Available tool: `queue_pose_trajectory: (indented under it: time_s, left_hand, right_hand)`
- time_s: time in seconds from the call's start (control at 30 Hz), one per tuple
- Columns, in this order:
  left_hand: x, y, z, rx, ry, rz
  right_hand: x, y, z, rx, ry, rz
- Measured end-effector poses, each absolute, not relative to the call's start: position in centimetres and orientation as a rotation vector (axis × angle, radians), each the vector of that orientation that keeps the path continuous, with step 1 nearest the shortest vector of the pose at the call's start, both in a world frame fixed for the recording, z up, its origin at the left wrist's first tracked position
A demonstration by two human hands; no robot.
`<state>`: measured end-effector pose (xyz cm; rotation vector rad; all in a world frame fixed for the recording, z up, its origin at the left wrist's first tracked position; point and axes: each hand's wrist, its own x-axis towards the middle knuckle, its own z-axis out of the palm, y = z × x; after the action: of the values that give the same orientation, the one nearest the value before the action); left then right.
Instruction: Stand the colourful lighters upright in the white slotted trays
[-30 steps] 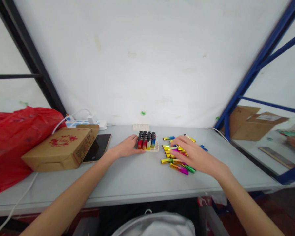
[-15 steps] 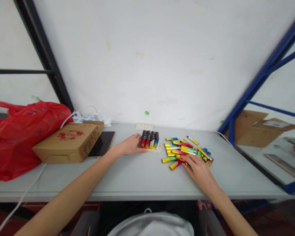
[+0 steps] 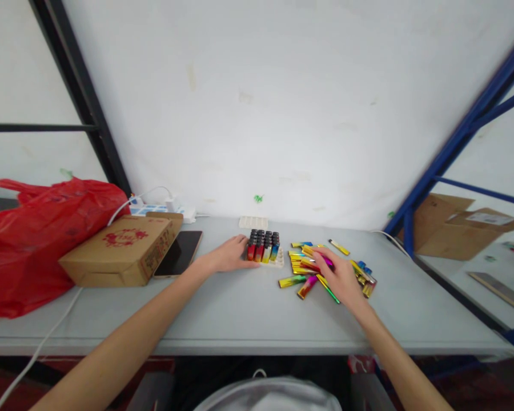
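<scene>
Lighters [image 3: 263, 251] with black tops stand upright in rows in a white slotted tray [image 3: 278, 262]. My left hand [image 3: 232, 254] grips the left side of that tray, thumb at its front corner and fingers behind. To the right lies a loose pile of shiny lighters [image 3: 298, 268] in yellow, red, green and blue. Over this pile, my right hand [image 3: 337, 275] is closed on a yellow-and-purple lighter [image 3: 308, 251], whose yellow end points left. Part of the pile is hidden under my right hand.
A second white tray [image 3: 253, 222] lies by the wall. On the left are a phone [image 3: 179, 254], a cardboard box [image 3: 111, 251], a power strip [image 3: 188, 214] and a red plastic bag [image 3: 47, 245]. A blue metal frame [image 3: 411, 222] stands at the right.
My right hand has moved up and slightly left over the pile and now has a lighter in its fingers. Some loose lighters have shifted. My left hand stays at the tray.
</scene>
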<state>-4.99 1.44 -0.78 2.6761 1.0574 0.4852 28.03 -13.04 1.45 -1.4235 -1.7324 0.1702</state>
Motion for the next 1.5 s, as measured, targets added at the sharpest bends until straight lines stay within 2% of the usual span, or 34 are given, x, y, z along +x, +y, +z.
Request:
queue_pose_trajectory:
  time_s: [0.17,0.3,0.5,0.63,0.93,1.5]
  left_hand:
    - [-5.0,1.0,-0.3,2.676,1.063,0.457]
    - [-5.2,1.5,-0.9,2.685,1.041,0.494]
    - [-5.3,2.6,-2.4,2.681,1.024,0.549]
    - [-5.3,2.4,-2.1,2.682,1.016,0.543]
    - [-5.3,1.7,-1.0,2.69,1.009,0.495]
    - [-5.3,1.5,-0.8,2.682,0.994,0.503]
  right_hand:
    - [25.5,-6.2,4.6,-1.272,-1.583,0.423]
    - [24.0,-2.1,5.0,-1.105,-1.395,0.632]
    - [22.4,-3.5,2.5,-0.941,-1.298,1.133]
    - [21.8,-4.4,2.0,-0.961,-1.219,1.293]
    - [21.2,-4.4,2.1,-1.179,-1.146,1.24]
    - [21.7,-4.2,2.0,-1.169,-1.339,1.015]
